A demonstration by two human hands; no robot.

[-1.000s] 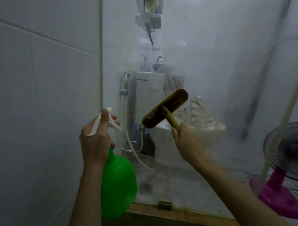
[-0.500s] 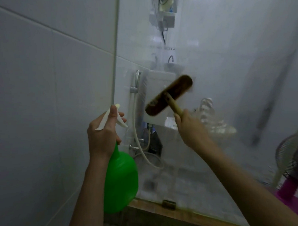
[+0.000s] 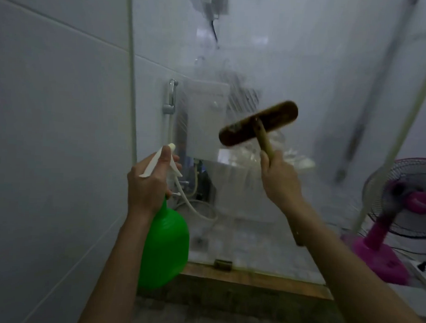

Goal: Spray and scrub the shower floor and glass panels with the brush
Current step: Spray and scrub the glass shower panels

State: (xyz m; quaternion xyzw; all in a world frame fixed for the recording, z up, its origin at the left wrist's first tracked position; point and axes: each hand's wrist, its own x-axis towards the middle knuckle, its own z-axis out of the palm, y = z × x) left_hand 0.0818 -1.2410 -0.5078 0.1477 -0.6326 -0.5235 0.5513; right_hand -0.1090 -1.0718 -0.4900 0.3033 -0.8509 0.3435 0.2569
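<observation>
Both hands are busy: the left hand (image 3: 149,183) grips the white trigger top of a green spray bottle (image 3: 164,246), and the right hand (image 3: 280,178) clasps the brush (image 3: 258,123) handle, its head tilted against the glass panel (image 3: 307,68).

Floor (image 3: 412,306); pink fan (image 3: 377,231) on it

spray bottle (image 3: 164,244): smooth, glossy green plastic, capped by a matt white plastic trigger head (image 3: 156,165). brush (image 3: 276,115): dark brown wood is seen in the head, paler wood in the handle. glass panel (image 3: 307,68): clouded and streaked by a wet film. wall tiles (image 3: 51,131): smooth, glazed, faintly glossy. sprayer (image 3: 171,94): polished metal. fan (image 3: 382,254): pink plastic, wire grille. sill (image 3: 263,282): matt brown, wood-like.
</observation>
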